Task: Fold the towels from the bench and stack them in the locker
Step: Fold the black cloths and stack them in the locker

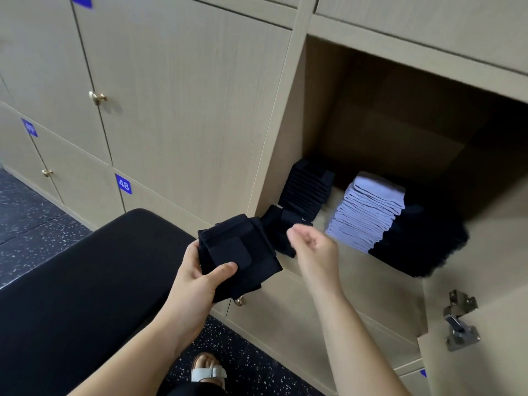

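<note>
My left hand (200, 277) grips a folded dark navy towel (240, 252) in front of the open locker (371, 138), thumb on top. My right hand (311, 244) hovers just to the right of it, fingers loosely curled, holding nothing. Inside the locker stands a stack of dark towels (307, 192) at the left, with another dark folded towel (281, 224) at its foot near the locker's edge. To the right are a lavender stack (368, 212) and a dark pile (420, 244). The black bench (85, 281) lies at the lower left, with no towel visible on it.
The locker's door (480, 324) hangs open at the lower right, hinge showing. Closed locker doors with brass knobs (97, 97) fill the left wall; one is numbered 48 (123, 184). My sandalled foot (207, 370) stands on the speckled dark floor.
</note>
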`<action>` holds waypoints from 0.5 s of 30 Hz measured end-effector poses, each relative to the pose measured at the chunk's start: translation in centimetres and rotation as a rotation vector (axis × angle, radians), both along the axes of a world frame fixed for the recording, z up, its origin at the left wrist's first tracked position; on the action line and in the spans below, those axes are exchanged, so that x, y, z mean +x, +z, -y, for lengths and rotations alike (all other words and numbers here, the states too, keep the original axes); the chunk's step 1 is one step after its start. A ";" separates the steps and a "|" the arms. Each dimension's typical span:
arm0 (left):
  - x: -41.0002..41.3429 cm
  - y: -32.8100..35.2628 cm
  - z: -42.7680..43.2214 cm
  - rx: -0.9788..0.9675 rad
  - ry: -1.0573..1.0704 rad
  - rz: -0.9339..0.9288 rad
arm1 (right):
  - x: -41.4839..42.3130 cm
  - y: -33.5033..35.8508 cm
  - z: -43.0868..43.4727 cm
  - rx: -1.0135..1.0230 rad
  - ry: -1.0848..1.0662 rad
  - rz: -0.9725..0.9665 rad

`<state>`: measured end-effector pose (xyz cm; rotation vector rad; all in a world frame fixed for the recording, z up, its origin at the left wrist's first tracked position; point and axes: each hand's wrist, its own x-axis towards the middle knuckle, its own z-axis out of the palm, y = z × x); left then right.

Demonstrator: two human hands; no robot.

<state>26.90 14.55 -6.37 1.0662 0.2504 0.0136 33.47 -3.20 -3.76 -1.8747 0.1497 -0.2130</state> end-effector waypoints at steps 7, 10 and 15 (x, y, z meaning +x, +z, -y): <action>-3.7 2.4 0.8 -0.045 0.011 0.016 | -7.1 0.8 -2.2 -0.057 0.082 0.022; -5.0 3.1 1.0 -0.050 0.018 0.011 | -8.8 1.7 -2.4 -0.076 0.093 0.047; -7.1 4.5 1.2 -0.060 0.034 0.021 | -11.2 2.5 -2.6 -0.103 0.106 0.073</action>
